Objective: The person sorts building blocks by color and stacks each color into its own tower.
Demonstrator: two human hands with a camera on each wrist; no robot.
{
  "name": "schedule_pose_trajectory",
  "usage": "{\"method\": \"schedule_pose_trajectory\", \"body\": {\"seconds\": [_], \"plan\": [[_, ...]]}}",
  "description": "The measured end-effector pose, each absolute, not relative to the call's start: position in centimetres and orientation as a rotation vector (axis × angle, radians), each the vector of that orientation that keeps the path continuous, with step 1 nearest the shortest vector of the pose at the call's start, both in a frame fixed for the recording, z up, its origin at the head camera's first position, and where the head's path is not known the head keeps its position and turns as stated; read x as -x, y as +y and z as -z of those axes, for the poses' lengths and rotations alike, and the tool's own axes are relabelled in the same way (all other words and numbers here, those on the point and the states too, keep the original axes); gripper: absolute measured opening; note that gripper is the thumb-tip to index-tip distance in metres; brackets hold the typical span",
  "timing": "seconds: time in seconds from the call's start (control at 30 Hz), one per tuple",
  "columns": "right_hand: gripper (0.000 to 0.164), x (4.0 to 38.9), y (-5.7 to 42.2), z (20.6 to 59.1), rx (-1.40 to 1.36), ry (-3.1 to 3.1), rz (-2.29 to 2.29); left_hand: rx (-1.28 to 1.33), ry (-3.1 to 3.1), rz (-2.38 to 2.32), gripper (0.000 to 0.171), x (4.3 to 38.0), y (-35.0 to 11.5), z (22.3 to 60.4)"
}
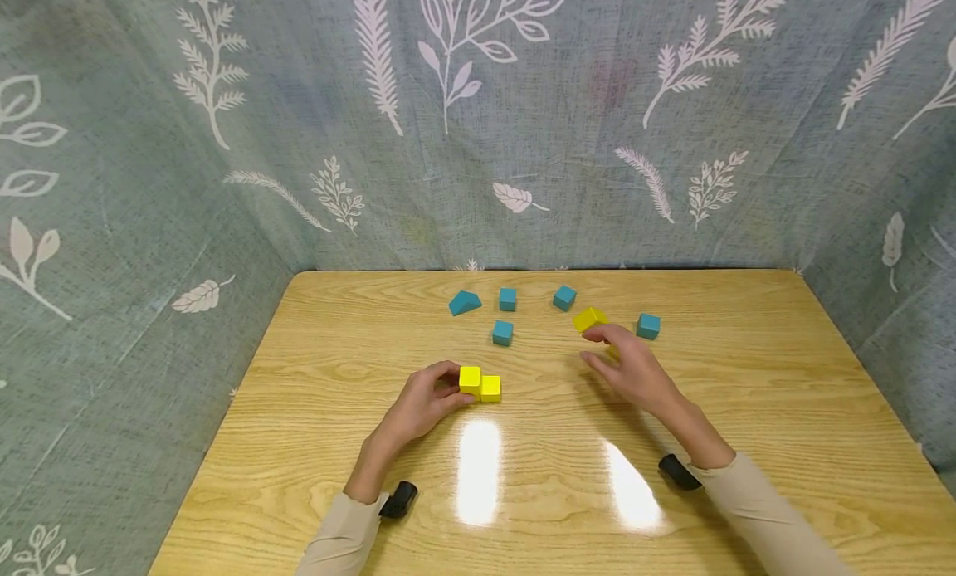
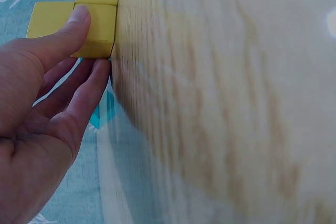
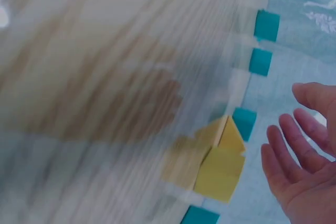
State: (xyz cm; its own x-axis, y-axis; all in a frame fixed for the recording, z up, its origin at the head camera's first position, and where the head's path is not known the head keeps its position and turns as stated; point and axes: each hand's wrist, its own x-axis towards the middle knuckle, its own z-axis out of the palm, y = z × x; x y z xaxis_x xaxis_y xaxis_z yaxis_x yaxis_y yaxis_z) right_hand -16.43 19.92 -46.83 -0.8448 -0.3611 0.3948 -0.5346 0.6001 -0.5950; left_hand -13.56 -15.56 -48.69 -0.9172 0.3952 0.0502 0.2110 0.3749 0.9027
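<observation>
My left hand (image 1: 421,403) holds a yellow cube at the bottom of a small group, thumb on the near side and fingers on the far side. In the left wrist view that lower cube (image 2: 100,35) sits on the table, partly covered by the thumb. A second yellow cube (image 1: 470,378) rests on top of it, and a third yellow cube (image 1: 490,389) stands against its right side. My right hand (image 1: 633,372) hovers with fingers spread and nothing in them, near a yellow triangular block (image 1: 589,319) and a yellow cube (image 3: 219,174), which it mostly hides in the head view.
Toward the back of the wooden table (image 1: 358,327) lie a blue sloped block (image 1: 465,303) and several blue cubes, among them one (image 1: 503,334) in front and one (image 1: 648,326) right of my right hand. Patterned cloth (image 1: 568,128) hangs around the table's back and sides.
</observation>
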Motion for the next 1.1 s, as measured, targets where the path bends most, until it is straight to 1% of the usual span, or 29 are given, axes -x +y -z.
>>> {"method": "schedule_pose_trajectory", "body": {"seconds": [0.47,0.77,1.1], "plan": [[0.030,16.5,22.5,46.9,-0.632,-2.624,-0.909,-0.541,2.446,-1.580,0.030,13.6,-15.4,48.6],[0.035,16.8,23.0,47.0,-0.680,-2.596,-0.859,-0.550,2.446,-1.596,0.029,13.5,-15.5,48.7],[0.039,16.9,23.4,46.6,-0.595,-2.779,-0.869,-0.530,2.448,-1.593,0.030,13.4,-15.5,48.6]]}}
